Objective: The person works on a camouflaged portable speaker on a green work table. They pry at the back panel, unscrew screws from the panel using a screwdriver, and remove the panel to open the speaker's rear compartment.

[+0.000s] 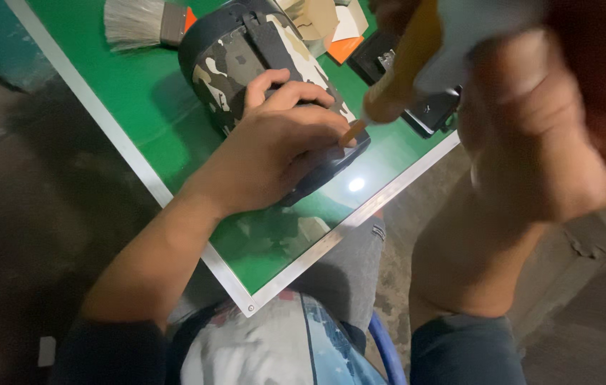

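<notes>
right hand (552,135): blurred, cut off at top edge; grip unclear | brush (142,23): handle cropped by top edge | camouflage bag (260,78): near end hidden under left hand (274,153) | black box (424,107): partly hidden

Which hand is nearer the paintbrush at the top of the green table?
Left. The left hand rests on the camouflage bag just below the paintbrush; the right hand, holding a yellow nozzle, is farther away.
</notes>
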